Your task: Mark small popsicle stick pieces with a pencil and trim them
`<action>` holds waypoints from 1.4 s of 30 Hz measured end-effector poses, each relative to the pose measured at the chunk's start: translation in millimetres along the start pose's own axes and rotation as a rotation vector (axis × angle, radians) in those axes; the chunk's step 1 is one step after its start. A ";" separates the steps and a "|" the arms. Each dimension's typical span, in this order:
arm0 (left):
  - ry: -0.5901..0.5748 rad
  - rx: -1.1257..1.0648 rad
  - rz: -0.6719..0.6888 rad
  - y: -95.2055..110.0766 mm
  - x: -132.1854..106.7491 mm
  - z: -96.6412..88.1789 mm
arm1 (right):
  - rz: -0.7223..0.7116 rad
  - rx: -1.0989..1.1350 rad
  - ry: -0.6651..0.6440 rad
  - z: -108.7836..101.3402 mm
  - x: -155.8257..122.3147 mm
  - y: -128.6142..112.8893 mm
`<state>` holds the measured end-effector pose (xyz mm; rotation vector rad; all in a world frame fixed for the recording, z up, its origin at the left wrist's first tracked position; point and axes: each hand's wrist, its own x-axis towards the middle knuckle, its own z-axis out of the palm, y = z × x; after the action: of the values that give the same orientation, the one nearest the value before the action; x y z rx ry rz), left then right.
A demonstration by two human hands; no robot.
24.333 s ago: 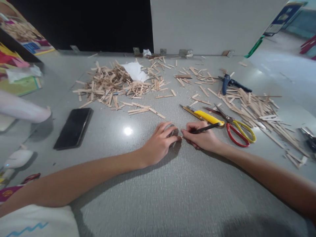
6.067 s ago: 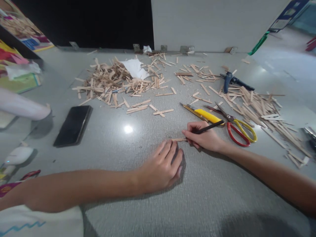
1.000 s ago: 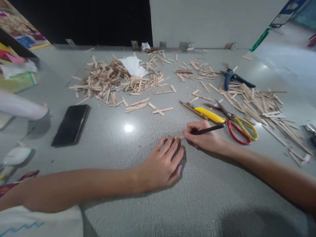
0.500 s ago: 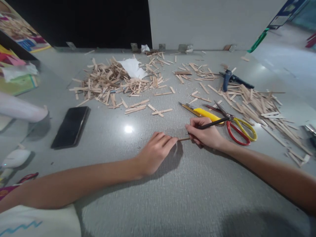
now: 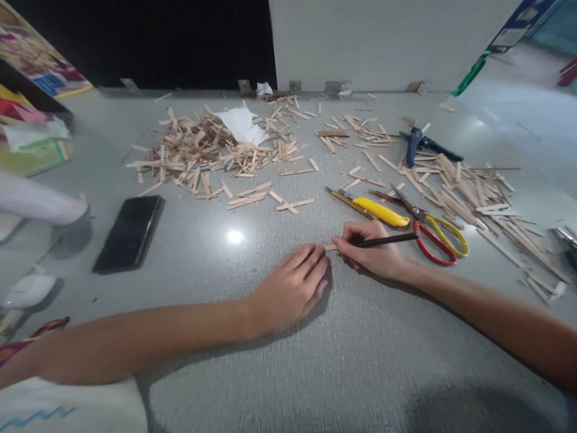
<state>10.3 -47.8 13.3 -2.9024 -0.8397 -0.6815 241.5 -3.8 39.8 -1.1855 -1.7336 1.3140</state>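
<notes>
Covering most of the short wooden stick [image 5: 330, 247], the left hand [image 5: 295, 288] lay palm-down on the table [image 5: 342, 361]. Its fingers were stretched out and close together, curled round nothing, and only a stub of pale wood showed between its fingertips and the right hand [image 5: 369, 252]. How long the stick ran, or whether it bore any mark, could not be made out. The right hand's grip was closed on a thin dark pen [image 5: 390, 240]. The pen's tip was hidden behind the knuckles where it met the stick, and its shaft pointed off toward the table's right edge. The stick lay flat about the middle of the table, narrow and light tan.

Just beyond the right hand lay a yellow utility knife [image 5: 378, 210] and red-and-yellow scissors [image 5: 439, 237] with blades parted. The scissors were close to the pen's far end — touching or not, it was too fine to tell. Heaps of cut sticks spread along the far edge [image 5: 202, 150] and toward the right edge [image 5: 464, 192]. A blue-handled tool [image 5: 417, 147] lay among them, its shape hard to read. A black phone [image 5: 128, 231] lay toward the left edge. There too, a pale sleeve [image 5: 40, 204] of another person was cut off by the frame.
</notes>
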 end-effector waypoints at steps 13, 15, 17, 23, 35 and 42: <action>0.097 0.102 0.106 3.4 -0.1 -1.0 | 0.060 -0.053 -0.021 2.1 3.5 2.4; 0.107 0.082 0.144 4.0 -1.1 -1.6 | 0.065 -0.062 -0.019 2.3 3.9 2.5; 0.095 0.054 0.143 3.9 -2.2 -0.6 | 0.071 -0.073 -0.015 2.3 4.1 2.9; 0.088 0.079 0.137 3.2 -2.6 2.1 | 0.063 -0.076 -0.015 2.1 4.2 2.8; 0.054 0.072 0.129 3.7 -3.2 0.1 | 0.057 -0.076 -0.022 1.6 3.1 3.3; 0.121 0.124 0.143 4.9 1.6 -2.1 | 0.064 -0.051 -0.013 2.6 2.6 2.7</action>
<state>13.2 -51.5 16.2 -2.7471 -0.6302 -0.7538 238.8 -2.1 36.4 -1.2734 -1.7608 1.3249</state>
